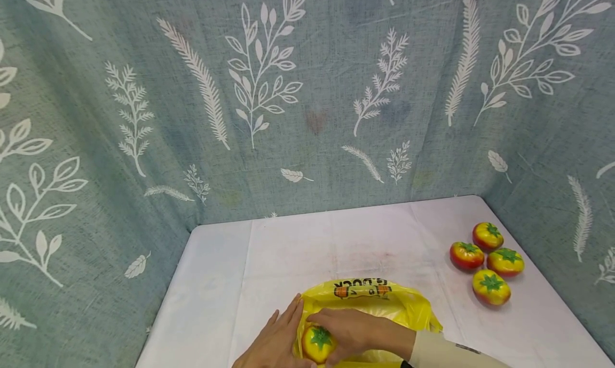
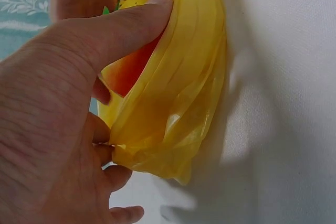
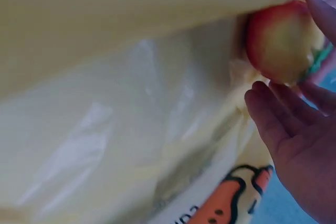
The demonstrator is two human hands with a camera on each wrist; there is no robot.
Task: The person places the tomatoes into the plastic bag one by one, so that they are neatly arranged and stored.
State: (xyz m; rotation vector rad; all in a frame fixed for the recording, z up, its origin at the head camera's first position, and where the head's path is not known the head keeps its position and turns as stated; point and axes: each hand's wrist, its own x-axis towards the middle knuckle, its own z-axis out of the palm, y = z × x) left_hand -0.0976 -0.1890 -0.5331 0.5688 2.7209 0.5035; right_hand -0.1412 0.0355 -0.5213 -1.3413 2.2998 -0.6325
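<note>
Fruit [image 1: 318,345], 1 pc.: round, squat, glossy; yellow top w/ green star-shaped calyx, sides shading to red-orange. Loc.: mouth of yellow bag [image 1: 409,306], L side. R hand [image 1: 354,329] grips fruit, thumb on one side, fingers opp. L hand [image 1: 277,340] holds bag's L edge, thumb laid across fruit, fingers outside bag. Bag: thin, creased plastic, black lettering & orange print nr far rim. Four similar fruits [image 1: 505,263] grouped on white table [image 1: 288,256], R side, well apart from bag. Leaf-patterned grey-green cloth [image 1: 314,159] hangs behind table.
</note>
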